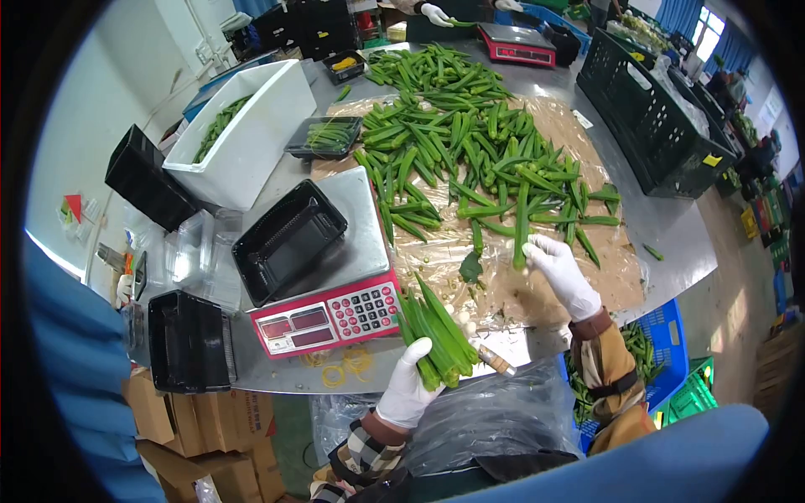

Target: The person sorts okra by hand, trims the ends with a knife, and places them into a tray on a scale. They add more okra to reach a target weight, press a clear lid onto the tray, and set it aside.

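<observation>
My left hand (408,388), in a white glove, is closed round a bunch of okra (440,339) at the table's near edge, right of the red scale (327,323). My right hand (558,272), also white-gloved, pinches the lower end of one long okra pod (521,222) at the near side of the okra pile (478,142). A black tray (289,239) with nothing in it rests tilted on the scale's metal plate. Behind the scale, a smaller black tray (325,137) holds okra.
A white foam box (251,159) with okra stands at the left, near stacked black trays (189,344). A dark green crate (646,117) borders the right side. Below the table is a blue basket (671,339). Across the table are a co-worker's gloved hands (436,15) and another scale (517,46).
</observation>
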The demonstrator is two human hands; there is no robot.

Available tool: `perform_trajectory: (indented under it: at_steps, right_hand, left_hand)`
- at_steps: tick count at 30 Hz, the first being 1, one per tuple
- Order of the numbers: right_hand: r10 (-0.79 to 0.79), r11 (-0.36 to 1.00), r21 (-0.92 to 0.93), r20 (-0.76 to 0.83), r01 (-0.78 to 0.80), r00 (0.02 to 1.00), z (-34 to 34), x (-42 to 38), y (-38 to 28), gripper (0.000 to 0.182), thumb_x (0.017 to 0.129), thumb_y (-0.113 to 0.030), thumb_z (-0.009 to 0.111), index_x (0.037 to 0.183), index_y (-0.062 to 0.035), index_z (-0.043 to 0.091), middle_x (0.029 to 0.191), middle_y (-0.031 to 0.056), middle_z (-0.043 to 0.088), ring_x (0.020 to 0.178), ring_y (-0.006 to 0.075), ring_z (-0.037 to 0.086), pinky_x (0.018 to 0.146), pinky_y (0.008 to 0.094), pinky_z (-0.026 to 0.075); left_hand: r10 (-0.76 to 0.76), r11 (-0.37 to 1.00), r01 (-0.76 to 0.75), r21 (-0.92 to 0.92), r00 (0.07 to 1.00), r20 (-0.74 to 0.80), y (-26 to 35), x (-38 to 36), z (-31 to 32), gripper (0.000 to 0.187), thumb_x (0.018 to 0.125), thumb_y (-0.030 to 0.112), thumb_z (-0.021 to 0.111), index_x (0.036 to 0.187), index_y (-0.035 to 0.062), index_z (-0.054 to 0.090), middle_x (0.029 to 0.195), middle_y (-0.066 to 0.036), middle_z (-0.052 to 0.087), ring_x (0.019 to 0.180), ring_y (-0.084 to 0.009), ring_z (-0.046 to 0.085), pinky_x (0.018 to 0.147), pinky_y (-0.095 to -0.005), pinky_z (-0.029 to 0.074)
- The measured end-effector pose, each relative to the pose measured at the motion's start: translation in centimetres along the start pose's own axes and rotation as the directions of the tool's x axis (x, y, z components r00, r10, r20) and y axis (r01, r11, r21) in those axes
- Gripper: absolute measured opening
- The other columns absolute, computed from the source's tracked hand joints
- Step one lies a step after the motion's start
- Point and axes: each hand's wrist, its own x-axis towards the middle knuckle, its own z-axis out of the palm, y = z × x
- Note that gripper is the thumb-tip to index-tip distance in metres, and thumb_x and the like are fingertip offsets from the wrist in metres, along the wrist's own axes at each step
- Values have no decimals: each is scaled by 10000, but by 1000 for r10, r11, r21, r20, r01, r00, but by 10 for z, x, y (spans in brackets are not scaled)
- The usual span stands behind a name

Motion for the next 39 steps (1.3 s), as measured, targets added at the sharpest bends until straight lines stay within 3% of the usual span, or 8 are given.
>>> perform_trajectory:
  at_steps: [8, 13, 19, 23, 29, 33, 36, 39]
  right_hand:
    - [55, 915, 397, 50, -71, 997, 46, -61, -30, 365, 967, -257, 596, 1187, 27, 659, 947, 23, 633, 789, 98, 547, 757, 261, 447]
    - [-233, 903, -313, 221, 295, 947, 75, -81, -22, 295, 922, -156, 681, 1195, -44, 686, 965, 44, 664, 859, 149, 607, 789, 293, 489]
    - [-456, 785, -518, -114, 339, 883, 39, -11, -8, 208, 893, -94, 671, 1091, -58, 724, 919, 108, 663, 877, 210, 635, 784, 311, 498]
    - [-489, 396, -912, -114, 104, 865, -1, 53, 34, 331, 809, -137, 717, 1139, -111, 698, 1055, 130, 639, 985, 335, 600, 889, 402, 487]
    - [-396, 416, -909, -176, 6, 901, -27, 48, 56, 217, 801, -157, 718, 987, -48, 686, 1024, 151, 656, 982, 359, 596, 853, 433, 490]
    - [89, 991, -73, -255, -111, 963, -17, 3, 37, 212, 951, -204, 634, 1057, -20, 645, 958, 69, 662, 776, 173, 620, 687, 315, 513]
    - [147, 728, 671, 47, -140, 988, 5, -37, 22, 255, 999, -205, 579, 1166, -13, 593, 944, 50, 641, 725, 103, 584, 640, 252, 495]
    - [140, 521, 827, 163, -213, 977, 20, -58, 12, 304, 999, -179, 570, 1240, 6, 547, 962, 88, 640, 750, 129, 588, 645, 246, 502]
  left_hand:
    - [-17, 1000, 18, -22, 998, 66, 1, 3, 19, 742, 869, 208, 623, 1510, 83, 272, 1562, -227, 279, 1460, -379, 261, 1184, -534, 276]
    - [-78, 997, 79, 16, 994, -80, -2, 0, 10, 744, 885, 217, 607, 1512, 36, 250, 1523, -215, 351, 1425, -359, 341, 1171, -522, 308]
    - [-11, 995, 16, -95, 998, 59, 2, 0, 8, 715, 876, 239, 635, 1478, 38, 306, 1435, -200, 456, 1344, -359, 453, 1150, -515, 347]
    - [52, 996, -46, -78, 997, 66, 7, -2, 12, 702, 870, 229, 647, 1468, 29, 339, 1464, -211, 435, 1344, -359, 454, 1143, -513, 362]
    - [81, 996, -82, -44, 996, -29, 10, -8, 1, 689, 874, 209, 649, 1464, 28, 344, 1458, -207, 444, 1341, -357, 458, 1140, -511, 366]
    - [53, 997, -55, -56, 998, -37, 6, 1, -8, 676, 890, 206, 636, 1469, 27, 335, 1460, -210, 440, 1353, -354, 446, 1148, -508, 356]
    - [25, 999, -26, -33, 999, -42, 4, 4, -2, 653, 911, 192, 612, 1475, 37, 323, 1457, -203, 439, 1359, -348, 439, 1152, -503, 351]
    - [-9, 999, 7, -48, 999, -41, 3, 4, 4, 619, 935, 165, 580, 1481, 55, 309, 1445, -183, 448, 1355, -336, 445, 1153, -497, 352]
